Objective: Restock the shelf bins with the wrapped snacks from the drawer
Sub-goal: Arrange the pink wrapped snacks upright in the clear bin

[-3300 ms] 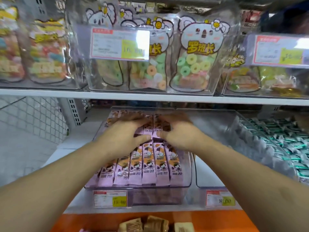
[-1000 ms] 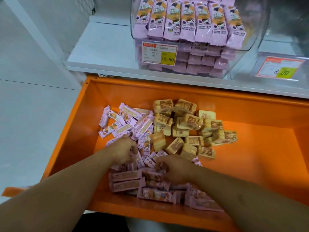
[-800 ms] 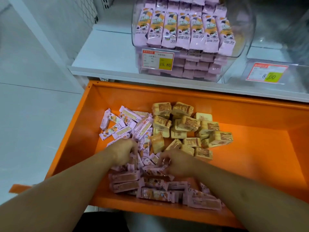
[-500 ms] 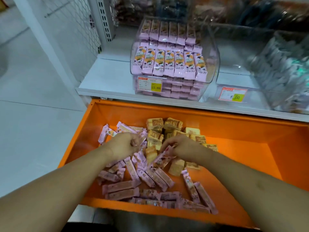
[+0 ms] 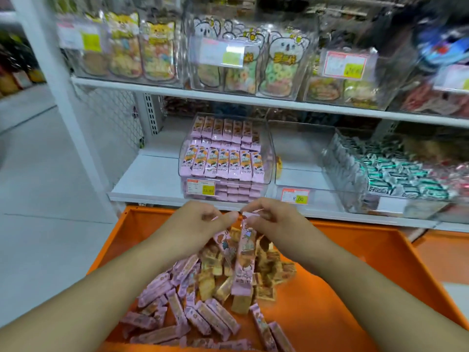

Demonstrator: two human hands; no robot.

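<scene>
Above the open orange drawer [image 5: 368, 288] I hold both hands up side by side. My right hand [image 5: 275, 221] pinches the top end of a pink wrapped snack bar [image 5: 244, 262], which hangs down lengthwise over the pile. My left hand [image 5: 200, 224] has its fingers curled around more pink wrappers [image 5: 223, 241] that poke out below it. Loose pink bars [image 5: 177, 311] and tan wrapped cakes [image 5: 266, 273] lie heaped in the drawer. On the shelf just behind, a clear bin [image 5: 270, 153] holds neat rows of the same pink bars, with a price tag [image 5: 201, 187] reading 15.80. To its right a tag [image 5: 295, 195] reads 8.00, and beside that a bin holds teal-wrapped candies [image 5: 396, 171]. Bags printed with a cartoon koala [image 5: 285, 62] stand on the upper shelf; their writing is too blurred to read.
</scene>
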